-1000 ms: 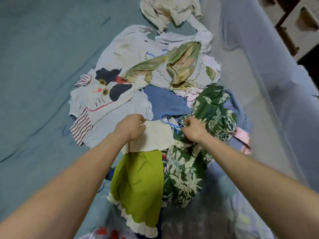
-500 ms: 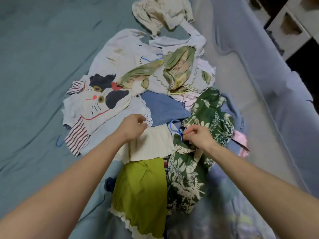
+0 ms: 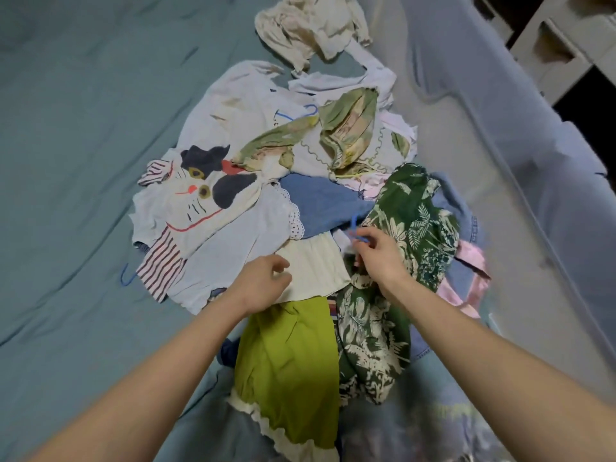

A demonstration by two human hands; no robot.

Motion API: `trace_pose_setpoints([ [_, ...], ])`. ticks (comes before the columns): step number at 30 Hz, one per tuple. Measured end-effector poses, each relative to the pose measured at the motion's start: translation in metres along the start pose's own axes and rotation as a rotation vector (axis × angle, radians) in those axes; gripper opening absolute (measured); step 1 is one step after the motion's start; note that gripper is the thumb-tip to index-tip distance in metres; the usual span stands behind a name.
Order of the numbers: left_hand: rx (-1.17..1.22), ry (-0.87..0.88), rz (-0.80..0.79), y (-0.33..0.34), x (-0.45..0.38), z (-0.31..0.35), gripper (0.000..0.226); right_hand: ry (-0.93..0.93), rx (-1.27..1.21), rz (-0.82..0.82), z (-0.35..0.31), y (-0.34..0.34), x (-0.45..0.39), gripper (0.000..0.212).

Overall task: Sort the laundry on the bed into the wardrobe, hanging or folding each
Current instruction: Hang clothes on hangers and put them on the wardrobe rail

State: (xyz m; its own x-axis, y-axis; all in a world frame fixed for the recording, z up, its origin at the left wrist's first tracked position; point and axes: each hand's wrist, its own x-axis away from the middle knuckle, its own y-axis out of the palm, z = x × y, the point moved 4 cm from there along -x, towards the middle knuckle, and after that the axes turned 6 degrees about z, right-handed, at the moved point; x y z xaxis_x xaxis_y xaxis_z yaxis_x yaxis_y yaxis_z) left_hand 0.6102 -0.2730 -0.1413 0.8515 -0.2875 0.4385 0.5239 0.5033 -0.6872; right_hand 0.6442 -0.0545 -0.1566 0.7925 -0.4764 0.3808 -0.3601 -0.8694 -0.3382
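Observation:
A pile of laundry lies on the teal bed sheet (image 3: pixel 83 128). My right hand (image 3: pixel 376 255) pinches the hook of a blue hanger (image 3: pixel 356 226) that pokes out between a cream top (image 3: pixel 313 268) and a green leaf-print garment (image 3: pixel 410 228). My left hand (image 3: pixel 263 281) hovers over the cream top's left edge with loosely curled fingers that hold nothing. A lime green skirt (image 3: pixel 290 361) with a cream frill joins the cream top below. The hanger's body is hidden under the cloth.
A cat-print shirt (image 3: pixel 200 201), blue denim piece (image 3: pixel 323 201), pink garment (image 3: pixel 470 265) and beige garment (image 3: pixel 310 25) lie around. Two more blue hangers (image 3: pixel 296 115) (image 3: pixel 128 278) show in the pile. A grey-blue padded bed side (image 3: pixel 500 128) runs along the right; white furniture (image 3: pixel 560 45) stands beyond.
My left hand has let go of the cream top's corner and drawn back slightly. My right hand has shifted up onto the blue hanger hook and pinches it.

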Motion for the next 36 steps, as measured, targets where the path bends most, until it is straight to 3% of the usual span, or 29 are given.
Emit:
trace_pose_setpoints([
  [4,0.102,0.017,0.018,-0.014,0.014,0.029,0.032,-0.153,-0.087,0.060,-0.055,-0.073,0.040,0.023],
  [10,0.433,0.108,-0.027,-0.021,0.050,0.154,0.029,-0.257,-0.186,0.191,-0.135,-0.176,0.096,0.011],
  [13,0.476,0.196,-0.030,-0.018,0.073,0.215,0.040,-0.278,-0.218,0.240,-0.158,-0.228,0.123,0.014],
  [18,0.198,0.559,0.183,-0.008,0.116,0.331,0.097,-0.310,-0.311,0.243,-0.173,-0.323,0.162,0.018],
  [21,0.001,0.709,0.204,0.019,0.138,0.400,0.111,-0.369,-0.247,0.194,-0.167,-0.394,0.180,0.023],
  [23,-0.035,0.704,0.151,0.049,0.151,0.440,0.112,-0.408,-0.218,0.171,-0.154,-0.450,0.192,0.023],
  [26,0.115,0.586,0.006,0.099,0.171,0.493,0.095,-0.448,-0.191,0.214,-0.131,-0.546,0.208,0.024],
  [29,0.268,0.521,-0.158,0.153,0.189,0.546,0.056,-0.496,-0.235,0.364,-0.112,-0.647,0.223,0.024],
  [31,0.325,0.521,-0.263,0.191,0.200,0.585,0.046,-0.501,-0.279,0.482,-0.102,-0.709,0.228,0.024],
  [36,0.348,0.578,-0.273,0.257,0.208,0.665,0.028,-0.465,-0.230,0.657,-0.073,-0.795,0.215,0.021],
])
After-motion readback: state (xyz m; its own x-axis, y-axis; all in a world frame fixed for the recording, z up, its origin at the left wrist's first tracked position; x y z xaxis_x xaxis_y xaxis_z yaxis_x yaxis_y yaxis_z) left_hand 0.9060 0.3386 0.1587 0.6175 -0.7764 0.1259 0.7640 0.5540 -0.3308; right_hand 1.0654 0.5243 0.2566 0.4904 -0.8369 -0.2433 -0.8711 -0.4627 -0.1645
